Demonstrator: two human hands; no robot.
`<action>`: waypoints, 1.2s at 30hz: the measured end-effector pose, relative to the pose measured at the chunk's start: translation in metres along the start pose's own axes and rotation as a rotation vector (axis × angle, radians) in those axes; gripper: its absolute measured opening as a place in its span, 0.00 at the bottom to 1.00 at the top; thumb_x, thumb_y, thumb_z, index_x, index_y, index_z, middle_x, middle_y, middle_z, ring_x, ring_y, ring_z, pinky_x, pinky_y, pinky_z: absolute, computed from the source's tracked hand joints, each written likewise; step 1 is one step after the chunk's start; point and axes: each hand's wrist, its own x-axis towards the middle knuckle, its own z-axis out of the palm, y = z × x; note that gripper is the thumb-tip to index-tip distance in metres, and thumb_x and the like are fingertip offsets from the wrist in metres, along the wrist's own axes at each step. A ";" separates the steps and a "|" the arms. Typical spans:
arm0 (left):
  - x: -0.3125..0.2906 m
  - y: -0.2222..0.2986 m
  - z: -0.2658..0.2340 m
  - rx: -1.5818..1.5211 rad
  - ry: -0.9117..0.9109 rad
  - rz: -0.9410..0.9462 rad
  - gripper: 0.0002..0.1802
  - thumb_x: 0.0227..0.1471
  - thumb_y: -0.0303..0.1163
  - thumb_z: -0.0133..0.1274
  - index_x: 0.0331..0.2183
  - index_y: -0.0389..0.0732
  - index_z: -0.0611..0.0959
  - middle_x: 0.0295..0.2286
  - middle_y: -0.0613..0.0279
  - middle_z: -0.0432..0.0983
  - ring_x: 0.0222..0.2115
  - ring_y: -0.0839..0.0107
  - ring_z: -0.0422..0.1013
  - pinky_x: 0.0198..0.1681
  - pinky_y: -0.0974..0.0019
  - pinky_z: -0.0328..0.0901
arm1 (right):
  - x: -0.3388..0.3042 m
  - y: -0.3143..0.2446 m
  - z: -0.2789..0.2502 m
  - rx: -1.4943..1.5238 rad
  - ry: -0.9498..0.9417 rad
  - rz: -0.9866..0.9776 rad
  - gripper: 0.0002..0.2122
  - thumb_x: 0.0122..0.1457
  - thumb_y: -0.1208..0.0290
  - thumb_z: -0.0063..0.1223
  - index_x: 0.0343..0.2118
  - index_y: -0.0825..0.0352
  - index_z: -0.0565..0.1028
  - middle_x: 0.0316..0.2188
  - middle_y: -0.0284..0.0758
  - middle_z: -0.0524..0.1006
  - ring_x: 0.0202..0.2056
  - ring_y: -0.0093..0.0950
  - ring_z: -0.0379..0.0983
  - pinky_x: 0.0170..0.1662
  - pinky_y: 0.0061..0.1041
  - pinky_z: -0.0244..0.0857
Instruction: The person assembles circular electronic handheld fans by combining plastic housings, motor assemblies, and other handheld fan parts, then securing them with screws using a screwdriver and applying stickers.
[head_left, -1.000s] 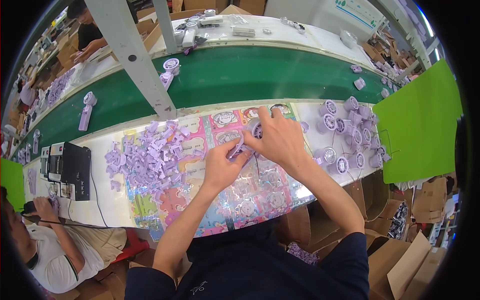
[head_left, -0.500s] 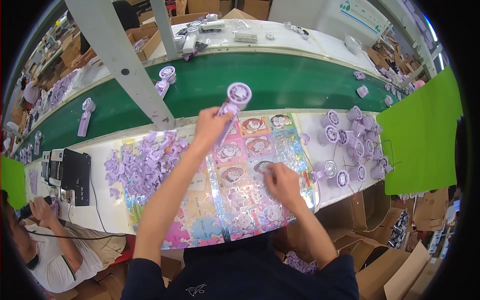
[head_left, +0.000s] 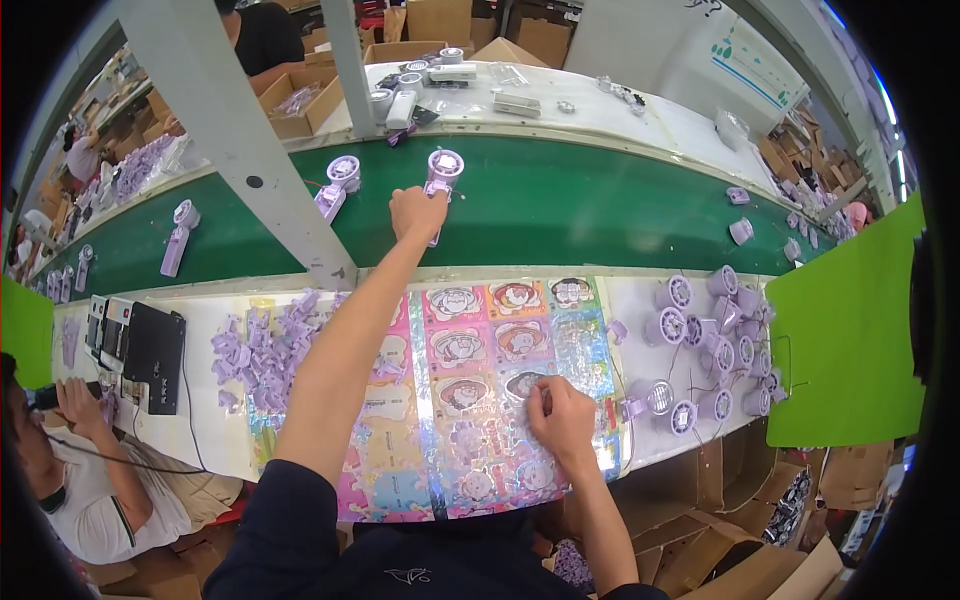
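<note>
My left hand (head_left: 418,213) is stretched out over the green conveyor belt (head_left: 580,205), closed round the handle of a lilac handheld fan (head_left: 445,166). The fan's round head points away from me, its inside parts showing. My right hand (head_left: 562,420) rests low over the colourful sticker-patterned mat (head_left: 520,340), its fingers curled in. Whatever those fingers may hold is hidden. Left of the mat's middle, partly behind my left forearm, lies a heap of small lilac plastic pieces (head_left: 265,350). Several round lilac fan heads (head_left: 715,355) with thin wires stand together to the right.
More lilac fans (head_left: 178,238) lie along the belt. A grey metal post (head_left: 255,180) rises left of my reaching arm. Black boxes (head_left: 150,355) with a cable stand at the left, near a seated person (head_left: 100,490). A green panel (head_left: 850,330) borders the right side.
My left hand has carried the fan forward, from above the mat's far edge out over the belt. My right hand stays over the mat, fingers still curled. The view has tilted slightly.
</note>
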 end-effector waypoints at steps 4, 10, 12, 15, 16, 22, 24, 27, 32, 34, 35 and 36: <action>-0.007 -0.001 -0.003 -0.177 0.129 -0.036 0.29 0.50 0.43 0.58 0.51 0.38 0.78 0.50 0.44 0.71 0.53 0.49 0.68 0.57 0.51 0.64 | 0.001 -0.002 0.000 -0.012 -0.012 0.011 0.04 0.55 0.75 0.60 0.30 0.65 0.75 0.15 0.35 0.72 0.15 0.30 0.70 0.21 0.30 0.64; -0.064 0.004 -0.038 -0.613 0.480 0.229 0.18 0.51 0.26 0.58 0.45 0.39 0.76 0.36 0.55 0.74 0.40 0.60 0.72 0.45 0.58 0.66 | -0.005 -0.009 0.002 -0.106 -0.017 0.027 0.04 0.54 0.75 0.60 0.31 0.65 0.76 0.25 0.37 0.78 0.21 0.37 0.76 0.26 0.34 0.69; -0.120 0.018 -0.038 -0.923 0.333 0.347 0.09 0.53 0.24 0.56 0.39 0.38 0.79 0.29 0.58 0.76 0.30 0.68 0.72 0.35 0.64 0.67 | -0.009 -0.007 -0.002 -0.134 -0.005 0.037 0.04 0.54 0.75 0.60 0.31 0.66 0.75 0.24 0.38 0.78 0.22 0.38 0.76 0.26 0.35 0.68; -0.225 0.017 -0.022 -0.918 0.037 0.396 0.04 0.54 0.21 0.52 0.34 0.39 0.80 0.28 0.60 0.78 0.24 0.67 0.74 0.29 0.65 0.67 | -0.012 -0.007 0.002 -0.146 0.011 0.056 0.04 0.54 0.75 0.60 0.31 0.65 0.76 0.21 0.39 0.76 0.21 0.39 0.75 0.26 0.35 0.68; -0.250 0.004 -0.012 -0.783 0.017 0.684 0.04 0.51 0.22 0.53 0.32 0.39 0.79 0.27 0.59 0.78 0.26 0.61 0.76 0.29 0.61 0.69 | -0.011 -0.007 0.005 -0.146 0.005 0.053 0.05 0.54 0.75 0.60 0.31 0.65 0.76 0.21 0.39 0.76 0.21 0.39 0.75 0.26 0.35 0.68; -0.267 -0.036 0.034 -0.268 -0.200 1.254 0.08 0.45 0.29 0.55 0.31 0.38 0.79 0.26 0.58 0.76 0.30 0.58 0.76 0.36 0.57 0.70 | -0.008 -0.005 0.006 -0.212 0.057 0.079 0.05 0.54 0.74 0.59 0.31 0.66 0.74 0.19 0.40 0.74 0.19 0.38 0.73 0.23 0.35 0.65; -0.273 -0.038 0.029 -0.273 -0.229 1.224 0.07 0.47 0.29 0.53 0.31 0.38 0.80 0.28 0.57 0.77 0.32 0.58 0.76 0.38 0.57 0.69 | -0.009 -0.004 0.005 -0.225 0.065 0.104 0.04 0.56 0.74 0.59 0.31 0.66 0.74 0.16 0.38 0.73 0.17 0.36 0.72 0.21 0.33 0.63; -0.274 -0.036 0.020 -0.322 -0.278 1.155 0.07 0.48 0.28 0.52 0.30 0.38 0.81 0.29 0.56 0.77 0.35 0.58 0.75 0.41 0.56 0.69 | -0.010 -0.007 0.005 -0.273 0.094 0.137 0.05 0.56 0.74 0.59 0.31 0.66 0.74 0.15 0.37 0.72 0.16 0.35 0.70 0.21 0.33 0.62; -0.274 -0.031 0.019 -0.360 -0.335 1.108 0.07 0.47 0.28 0.52 0.30 0.36 0.81 0.29 0.55 0.77 0.35 0.57 0.75 0.42 0.55 0.68 | -0.023 -0.018 0.008 -0.415 0.192 0.272 0.05 0.57 0.73 0.58 0.30 0.67 0.74 0.19 0.39 0.74 0.19 0.38 0.71 0.24 0.35 0.63; -0.270 -0.038 0.021 -0.346 -0.318 1.105 0.06 0.49 0.30 0.55 0.31 0.39 0.81 0.28 0.57 0.77 0.33 0.56 0.75 0.40 0.55 0.69 | -0.045 -0.036 0.017 -0.422 0.273 0.366 0.05 0.59 0.73 0.56 0.28 0.67 0.73 0.22 0.40 0.74 0.25 0.41 0.72 0.29 0.38 0.64; -0.269 -0.039 0.022 -0.346 -0.321 1.101 0.06 0.49 0.30 0.55 0.31 0.39 0.81 0.28 0.57 0.77 0.33 0.56 0.75 0.40 0.55 0.69 | -0.063 -0.044 0.016 -0.419 0.277 0.398 0.05 0.59 0.74 0.56 0.28 0.68 0.72 0.22 0.41 0.73 0.25 0.42 0.71 0.30 0.39 0.64; -0.270 -0.037 0.023 -0.349 -0.329 1.102 0.06 0.49 0.29 0.55 0.31 0.39 0.81 0.27 0.57 0.77 0.33 0.56 0.75 0.39 0.54 0.69 | -0.087 -0.051 0.013 -0.423 0.283 0.435 0.06 0.59 0.74 0.55 0.28 0.68 0.72 0.22 0.41 0.71 0.26 0.43 0.70 0.31 0.41 0.63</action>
